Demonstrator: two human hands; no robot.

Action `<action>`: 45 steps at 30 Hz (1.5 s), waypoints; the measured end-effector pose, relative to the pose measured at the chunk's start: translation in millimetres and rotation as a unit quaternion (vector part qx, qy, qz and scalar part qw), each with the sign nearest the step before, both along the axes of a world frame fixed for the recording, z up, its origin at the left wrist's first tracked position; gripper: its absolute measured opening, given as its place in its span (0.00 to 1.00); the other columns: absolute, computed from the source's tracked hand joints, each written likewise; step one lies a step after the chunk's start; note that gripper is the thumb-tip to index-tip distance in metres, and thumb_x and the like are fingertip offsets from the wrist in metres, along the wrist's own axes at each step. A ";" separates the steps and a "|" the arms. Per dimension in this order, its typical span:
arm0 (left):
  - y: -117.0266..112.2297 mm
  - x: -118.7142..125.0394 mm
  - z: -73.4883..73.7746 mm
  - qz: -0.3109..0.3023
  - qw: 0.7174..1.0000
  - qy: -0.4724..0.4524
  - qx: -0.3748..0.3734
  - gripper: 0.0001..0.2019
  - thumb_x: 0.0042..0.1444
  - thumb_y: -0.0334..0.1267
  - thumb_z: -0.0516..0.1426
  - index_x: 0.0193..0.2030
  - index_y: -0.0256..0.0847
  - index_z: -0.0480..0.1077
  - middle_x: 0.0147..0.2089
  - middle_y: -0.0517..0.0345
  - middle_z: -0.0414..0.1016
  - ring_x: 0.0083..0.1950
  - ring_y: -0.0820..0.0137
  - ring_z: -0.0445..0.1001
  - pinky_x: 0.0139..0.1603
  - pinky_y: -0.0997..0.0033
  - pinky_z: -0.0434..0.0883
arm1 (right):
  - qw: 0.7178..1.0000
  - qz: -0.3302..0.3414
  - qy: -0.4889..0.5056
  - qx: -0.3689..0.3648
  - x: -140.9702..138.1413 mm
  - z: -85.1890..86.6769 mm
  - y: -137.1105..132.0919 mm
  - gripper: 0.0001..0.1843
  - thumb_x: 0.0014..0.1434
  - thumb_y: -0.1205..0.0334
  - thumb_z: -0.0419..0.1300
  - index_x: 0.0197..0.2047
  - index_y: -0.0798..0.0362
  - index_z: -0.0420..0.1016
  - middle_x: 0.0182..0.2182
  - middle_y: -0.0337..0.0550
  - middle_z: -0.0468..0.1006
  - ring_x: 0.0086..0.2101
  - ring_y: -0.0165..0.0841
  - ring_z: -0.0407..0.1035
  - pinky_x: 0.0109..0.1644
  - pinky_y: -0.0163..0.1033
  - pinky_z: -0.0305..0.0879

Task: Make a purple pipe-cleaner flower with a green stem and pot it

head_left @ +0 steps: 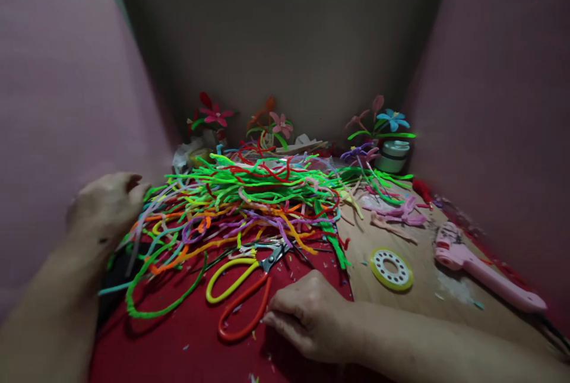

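Note:
My left hand (107, 205) is at the left end of a heap of pipe cleaners (267, 181), slightly blurred. Its fingers are loosely bent with a gap between them, and no held thing shows. Green, red, orange, purple and yellow stems make up the heap. My right hand (307, 315) rests low on the red mat (178, 347), fingers curled closed. Whatever it may hold is hidden. Right beside its fingertips lies the red handle of the scissors (244, 297), whose other handle is yellow. A green stem (164, 312) loops out over the mat at left.
A white and yellow ring-shaped spool (392, 269) and a pink glue gun (485, 270) lie on the wooden board (360, 258) at right. Several pipe-cleaner flowers (216, 114) stand along the back, near a pale green jar (392, 156). Pink panels rise on both sides.

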State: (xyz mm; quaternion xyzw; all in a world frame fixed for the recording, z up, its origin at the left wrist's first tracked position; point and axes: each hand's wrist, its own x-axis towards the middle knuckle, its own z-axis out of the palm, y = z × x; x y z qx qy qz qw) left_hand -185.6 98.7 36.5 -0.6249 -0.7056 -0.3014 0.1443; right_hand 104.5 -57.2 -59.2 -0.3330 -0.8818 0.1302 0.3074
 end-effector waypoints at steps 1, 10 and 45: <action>-6.1 10.3 4.5 -0.028 0.999 -0.043 0.014 0.07 0.46 0.42 0.57 0.32 0.45 0.73 0.36 0.57 0.77 0.36 0.64 0.72 0.32 0.72 0.61 | 1.000 0.000 -0.003 -0.001 -0.8 -0.7 0.5 0.15 0.59 0.62 0.49 0.22 0.54 0.66 0.17 0.38 0.72 0.17 0.25 0.62 0.22 0.32 0.50; -41.9 142.7 6.6 -0.508 0.856 0.008 -0.092 0.09 0.52 0.43 0.55 0.33 0.45 0.76 0.32 0.55 0.77 0.32 0.68 0.72 0.33 0.74 0.65 | 1.000 -0.007 -0.024 -0.009 0.0 0.6 0.6 0.12 0.57 0.60 0.52 0.24 0.54 0.69 0.19 0.38 0.75 0.20 0.27 0.67 0.23 0.31 0.52; -26.2 212.1 -22.4 -0.404 0.772 -0.439 -0.218 0.09 0.48 0.41 0.59 0.29 0.39 0.65 0.23 0.61 0.73 0.22 0.74 0.69 0.23 0.77 0.66 | 0.995 -0.045 -0.080 -0.037 0.6 7.9 4.1 0.13 0.58 0.55 0.53 0.25 0.51 0.69 0.24 0.36 0.79 0.25 0.30 0.72 0.22 0.33 0.49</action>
